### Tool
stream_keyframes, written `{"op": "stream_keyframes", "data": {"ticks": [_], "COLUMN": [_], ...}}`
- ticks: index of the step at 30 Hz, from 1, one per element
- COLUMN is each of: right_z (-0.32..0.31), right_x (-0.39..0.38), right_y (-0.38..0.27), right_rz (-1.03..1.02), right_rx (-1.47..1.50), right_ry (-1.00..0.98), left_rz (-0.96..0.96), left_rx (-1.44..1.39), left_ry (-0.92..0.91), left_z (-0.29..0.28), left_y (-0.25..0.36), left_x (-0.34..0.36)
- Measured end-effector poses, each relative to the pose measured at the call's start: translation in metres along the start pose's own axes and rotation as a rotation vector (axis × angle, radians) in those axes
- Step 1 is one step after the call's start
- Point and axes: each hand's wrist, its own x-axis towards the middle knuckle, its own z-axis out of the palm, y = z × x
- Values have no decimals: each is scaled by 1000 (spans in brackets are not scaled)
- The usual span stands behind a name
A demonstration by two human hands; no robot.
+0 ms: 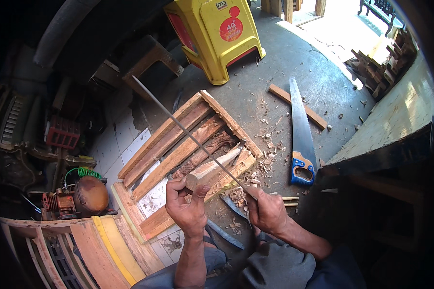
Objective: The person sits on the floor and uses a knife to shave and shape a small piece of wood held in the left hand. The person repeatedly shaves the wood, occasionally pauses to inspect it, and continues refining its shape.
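Held over a slatted wooden frame point(230, 123), a brown, round-ended piece point(192, 182) looks partway worked, we judge from the shavings point(264, 166) strewn beside the frame; how much remains, we cannot tell. The left hand point(188, 214) pinches it between thumb and bent fingers, while the right hand point(268, 212) wraps tightly around the near end of a long grey rod point(171, 114). Beyond the shavings, we see a blue-handled saw point(301, 130).

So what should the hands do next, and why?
Perhaps the right hand could bring the long thin rod to the round-ended piece in the left hand. Each hand grips one of them, and the rod slants across the wooden frame in view.
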Motion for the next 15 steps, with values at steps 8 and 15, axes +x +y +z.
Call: {"op": "stream_keyframes", "data": {"ticks": [8,15], "right_z": [2,-4], "right_x": [10,0], "right_y": [2,7], "right_rz": [-35,22], "right_rx": [-50,-52], "right_ry": [-41,18], "left_rz": [11,-33], "left_rx": [59,17], "left_ry": [-12,23], "left_z": [1,-10], "left_y": [0,-6], "left_x": [1,-5]}}
